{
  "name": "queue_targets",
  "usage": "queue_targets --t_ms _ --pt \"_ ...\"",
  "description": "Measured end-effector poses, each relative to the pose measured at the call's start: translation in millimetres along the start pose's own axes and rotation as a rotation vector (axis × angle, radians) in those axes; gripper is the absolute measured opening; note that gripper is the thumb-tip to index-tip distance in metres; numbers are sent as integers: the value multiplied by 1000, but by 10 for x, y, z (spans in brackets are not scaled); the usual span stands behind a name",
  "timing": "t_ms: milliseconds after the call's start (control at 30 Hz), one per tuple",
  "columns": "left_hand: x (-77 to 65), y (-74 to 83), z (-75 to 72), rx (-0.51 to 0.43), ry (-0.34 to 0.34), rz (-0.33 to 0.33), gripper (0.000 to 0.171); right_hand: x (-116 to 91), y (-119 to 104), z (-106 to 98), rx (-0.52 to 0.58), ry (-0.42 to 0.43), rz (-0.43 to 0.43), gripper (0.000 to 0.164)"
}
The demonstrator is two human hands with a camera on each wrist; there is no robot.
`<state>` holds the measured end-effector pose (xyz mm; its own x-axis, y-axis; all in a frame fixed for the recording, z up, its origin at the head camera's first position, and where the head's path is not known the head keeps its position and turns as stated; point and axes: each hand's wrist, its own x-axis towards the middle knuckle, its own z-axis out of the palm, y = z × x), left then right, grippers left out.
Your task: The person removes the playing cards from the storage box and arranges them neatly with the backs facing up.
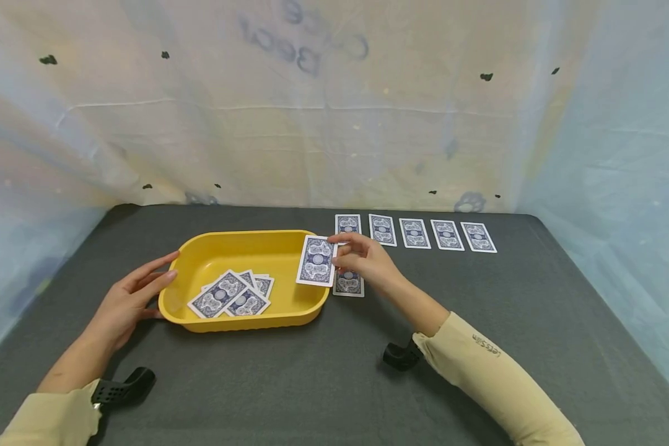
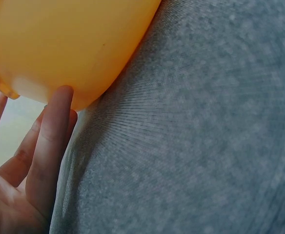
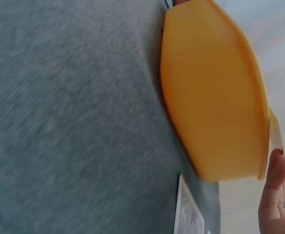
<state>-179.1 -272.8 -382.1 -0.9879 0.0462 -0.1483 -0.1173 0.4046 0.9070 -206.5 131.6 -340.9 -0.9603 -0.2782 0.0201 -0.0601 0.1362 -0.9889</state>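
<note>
A playing card (image 1: 316,261) with a blue patterned back is pinched by its right edge between the thumb and fingers of my right hand (image 1: 365,255). It hangs over the right end of a yellow tray (image 1: 279,322). Several cards (image 1: 218,293) lie overlapping inside the tray, backs up. With fairly straight, spread fingers, my left hand (image 1: 125,303) rests against the tray's left end. The left wrist view shows a fingertip (image 2: 62,95) at the tray's outer wall. One card (image 1: 349,283) lies on the table below my right hand, partly covered.
A row of several face-down cards (image 1: 414,233) runs along the back of the table, right of the tray; my right hand overlaps the leftmost. Dark grey cloth (image 1: 479,310) covers the table. A pale curtain (image 1: 228,155) hangs behind it. Black straps (image 1: 124,387) circle both wrists.
</note>
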Motion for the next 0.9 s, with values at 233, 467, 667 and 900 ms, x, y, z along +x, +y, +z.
queue_targets --t_ms 233,467,667,900 --pt "-7 3 1 -2 0 5 57 -41 87 -99 -27 2 21 39" --pt "-8 3 12 9 11 6 58 -101 160 -221 -13 9 19 40" --pt "-9 5 19 11 19 -1 59 -163 179 -352 -30 8 22 41" --pt "-8 14 17 19 20 -4 60 -234 236 -534 -55 -8 25 43"
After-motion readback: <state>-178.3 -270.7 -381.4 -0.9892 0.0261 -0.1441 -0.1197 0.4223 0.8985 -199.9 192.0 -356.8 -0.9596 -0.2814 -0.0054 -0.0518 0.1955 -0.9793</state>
